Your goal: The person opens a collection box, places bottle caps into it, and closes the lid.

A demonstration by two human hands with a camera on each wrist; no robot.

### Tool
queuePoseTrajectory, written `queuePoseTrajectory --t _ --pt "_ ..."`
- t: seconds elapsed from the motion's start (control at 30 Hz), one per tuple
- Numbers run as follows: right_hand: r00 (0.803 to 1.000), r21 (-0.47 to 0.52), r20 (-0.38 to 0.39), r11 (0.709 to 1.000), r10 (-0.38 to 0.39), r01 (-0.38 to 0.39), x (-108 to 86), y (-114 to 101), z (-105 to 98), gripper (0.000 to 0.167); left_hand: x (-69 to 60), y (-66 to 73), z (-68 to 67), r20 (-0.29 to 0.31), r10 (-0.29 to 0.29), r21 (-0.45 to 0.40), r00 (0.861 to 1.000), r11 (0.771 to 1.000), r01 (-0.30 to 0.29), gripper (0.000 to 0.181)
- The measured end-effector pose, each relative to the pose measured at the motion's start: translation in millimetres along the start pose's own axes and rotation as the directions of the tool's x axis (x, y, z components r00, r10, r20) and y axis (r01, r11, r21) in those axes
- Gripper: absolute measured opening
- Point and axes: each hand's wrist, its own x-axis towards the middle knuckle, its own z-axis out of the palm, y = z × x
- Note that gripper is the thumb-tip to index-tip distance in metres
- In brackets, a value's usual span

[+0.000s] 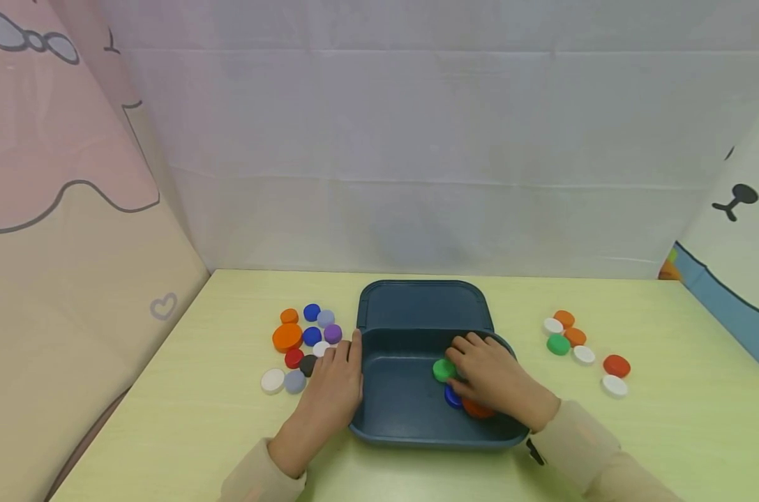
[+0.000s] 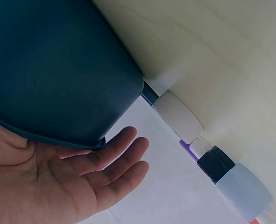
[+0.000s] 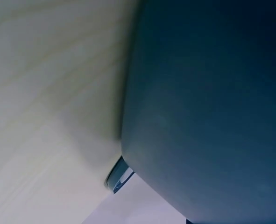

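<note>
Pale sheeting [image 1: 442, 125] is hung beyond a light yellow desk [image 1: 185, 362], on which a dark blue box [image 1: 392, 401] is set. Directly behind the box, a matching lid [image 1: 425, 303] is laid. At the box's left wall, the left hand [image 1: 332, 387] is rested from outside, its fingers loosely extended and nothing grasped. Inside the box, toward its right wall, the right hand [image 1: 492, 373] is held over caps; whether one is pinched cannot be told. Left of the box, a large orange cap [image 1: 288, 337] is seen. Beneath or beside the right hand, within the box, a red-orange cap [image 1: 478, 409], a blue cap [image 1: 453, 397] and a green cap [image 1: 443, 370] are gathered. More small caps are scattered left of the box, a purple cap [image 1: 333, 334] among them; right of it, a bright red cap [image 1: 617, 366] is placed near others.
</note>
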Motion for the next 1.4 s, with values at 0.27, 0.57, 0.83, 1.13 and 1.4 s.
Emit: queuePoseTrajectory --t 0.27,0.57,0.83,1.13,1.4 --pt "0.999 -0.006 -0.041 1.000 0.015 -0.015 -1.6 3 -3 0.027 -0.6 0.0 0.1 0.006 -0.002 0.001 1.000 1.000 0.002 0.055" --pt "0.997 -0.010 -0.063 0.999 0.040 -0.041 -7.7 8 -15 0.029 -1.0 -0.3 0.7 -0.008 0.003 0.011 1.000 1.000 -0.003 0.056" --pt "0.988 -0.011 -0.141 0.998 0.066 -0.068 -17.9 23 -22 0.031 -0.9 -0.1 0.2 -0.001 -0.003 0.002 1.000 1.000 0.003 0.057" --pt "0.974 0.025 -0.175 0.990 0.142 -0.140 -28.9 46 -26 0.031 -1.0 0.2 0.2 0.020 -0.009 -0.008 1.000 1.000 0.009 0.057" --pt "0.963 0.034 -0.201 0.984 0.179 -0.175 -43.6 69 -21 0.031 -1.3 0.4 0.2 0.016 -0.004 -0.005 1.000 1.000 0.004 0.058"
